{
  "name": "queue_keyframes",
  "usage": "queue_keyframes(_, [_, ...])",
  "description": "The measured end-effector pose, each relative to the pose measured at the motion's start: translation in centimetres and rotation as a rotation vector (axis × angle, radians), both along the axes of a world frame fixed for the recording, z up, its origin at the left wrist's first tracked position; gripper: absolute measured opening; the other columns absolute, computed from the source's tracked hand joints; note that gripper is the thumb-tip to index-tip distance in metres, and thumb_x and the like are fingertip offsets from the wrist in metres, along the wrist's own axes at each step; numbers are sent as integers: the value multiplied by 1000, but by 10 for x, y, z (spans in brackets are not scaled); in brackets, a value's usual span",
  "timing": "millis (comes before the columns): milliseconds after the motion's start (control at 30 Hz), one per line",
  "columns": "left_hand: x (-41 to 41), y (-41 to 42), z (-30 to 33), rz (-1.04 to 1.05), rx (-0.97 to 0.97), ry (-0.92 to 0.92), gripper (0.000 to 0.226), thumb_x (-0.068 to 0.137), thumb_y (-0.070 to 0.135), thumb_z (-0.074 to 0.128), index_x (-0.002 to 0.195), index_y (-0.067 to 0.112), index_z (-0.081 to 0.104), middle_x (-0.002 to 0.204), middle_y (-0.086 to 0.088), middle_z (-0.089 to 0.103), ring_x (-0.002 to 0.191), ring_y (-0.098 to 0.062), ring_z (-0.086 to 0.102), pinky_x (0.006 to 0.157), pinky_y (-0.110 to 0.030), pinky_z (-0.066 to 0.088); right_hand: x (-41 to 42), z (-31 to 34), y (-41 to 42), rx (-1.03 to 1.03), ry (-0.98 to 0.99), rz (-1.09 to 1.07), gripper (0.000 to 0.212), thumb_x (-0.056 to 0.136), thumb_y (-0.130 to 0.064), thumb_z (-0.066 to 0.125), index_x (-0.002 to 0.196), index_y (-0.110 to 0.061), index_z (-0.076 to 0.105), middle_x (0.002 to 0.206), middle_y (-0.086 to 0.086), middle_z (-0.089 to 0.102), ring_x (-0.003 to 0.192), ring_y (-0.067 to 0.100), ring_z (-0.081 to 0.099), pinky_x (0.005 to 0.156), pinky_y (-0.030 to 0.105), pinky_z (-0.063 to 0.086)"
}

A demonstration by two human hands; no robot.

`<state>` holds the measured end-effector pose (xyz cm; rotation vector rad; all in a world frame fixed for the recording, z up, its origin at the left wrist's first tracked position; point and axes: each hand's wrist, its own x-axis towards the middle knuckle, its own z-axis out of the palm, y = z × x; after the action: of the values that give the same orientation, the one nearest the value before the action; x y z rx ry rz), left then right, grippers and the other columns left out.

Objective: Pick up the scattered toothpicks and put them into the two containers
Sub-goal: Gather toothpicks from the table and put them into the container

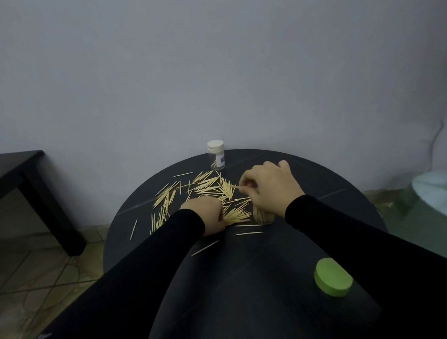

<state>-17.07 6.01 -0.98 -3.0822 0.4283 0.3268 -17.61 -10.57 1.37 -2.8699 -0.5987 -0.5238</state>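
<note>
Two hands curled, left hand (pixel 210 214) gripping toothpick bundle (pixel 237 216), right hand (pixel 269 186) pinching toothpick (pixel 234 186)

Dim, flat, bluish light; soft focus, with wide-angle bending at the edges.

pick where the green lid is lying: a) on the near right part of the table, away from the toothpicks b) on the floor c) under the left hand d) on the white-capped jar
a: the green lid lies flat on the near right part of the table, apart from the toothpicks.
</note>
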Motion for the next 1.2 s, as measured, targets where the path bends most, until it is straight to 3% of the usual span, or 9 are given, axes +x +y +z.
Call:
queue_keyframes(200, [11,-2,13,36,-48,54,25,94,29,51,88,11,66,71,1,53,67,-14,50,68,-22,46,10,-3,-26,297,124,-61,12,95,-41,53,102,-33,60,94,-16,58,96,8,50,99,36,26])
queue_keyframes(300, [15,-3,25,51,-102,38,29,95,28,50,96,6,69,77,-2,57,70,-14,52,65,-19,46,15,-3,-35,384,176,-62,9,93,-41,56,98,-34,58,95,-17,59,92,4,50,101,35,26])
queue_keyframes(367, [17,-4,30,57,-117,28,29,95,27,51,102,5,69,83,-4,59,75,-15,53,72,-24,49,17,-3,-40,385,226,-61,10,92,-41,58,98,-33,59,94,-17,59,92,4,50,103,36,27])
queue_keyframes(533, [19,-11,38,69,-174,1,25,96,25,51,104,8,67,96,-6,66,82,-14,56,73,-22,44,24,-7,-49,406,369,11,8,88,-41,64,92,-35,61,88,-20,57,96,7,53,103,49,40])
queue_keyframes(700, [18,-31,30,97,-630,-183,7,94,19,55,101,21,58,94,6,59,84,-6,53,74,-17,42,31,-10,-55,400,412,58,10,84,-42,67,92,-37,63,90,-23,58,97,6,53,101,53,40])
queue_keyframes(867, [16,-55,14,115,-1093,-224,25,95,11,54,115,26,59,89,13,57,82,3,53,66,-9,41,36,-15,-62,388,343,157,19,82,-49,66,98,-41,62,95,-22,60,97,2,54,99,52,41])
queue_keyframes(1000, [19,-64,10,114,-1340,-197,20,94,10,55,104,27,59,91,4,62,85,-5,59,69,-13,47,35,-14,-67,294,372,153,50,78,-57,68,122,-39,52,107,-20,53,103,0,47,104,44,35])
queue_keyframes(1100, [21,-65,4,90,-1305,-205,17,92,12,58,103,25,56,88,4,62,80,0,59,69,-13,48,31,-12,-68,231,458,104,69,73,-61,70,132,-35,47,115,-18,52,106,4,45,107,39,31])
queue_keyframes(1200, [19,-62,-7,-9,-1167,-288,34,90,10,62,118,24,49,80,5,59,67,5,55,63,-11,44,30,-11,-68,202,500,93,64,75,-56,71,131,-32,51,112,-17,53,103,3,43,108,39,33])
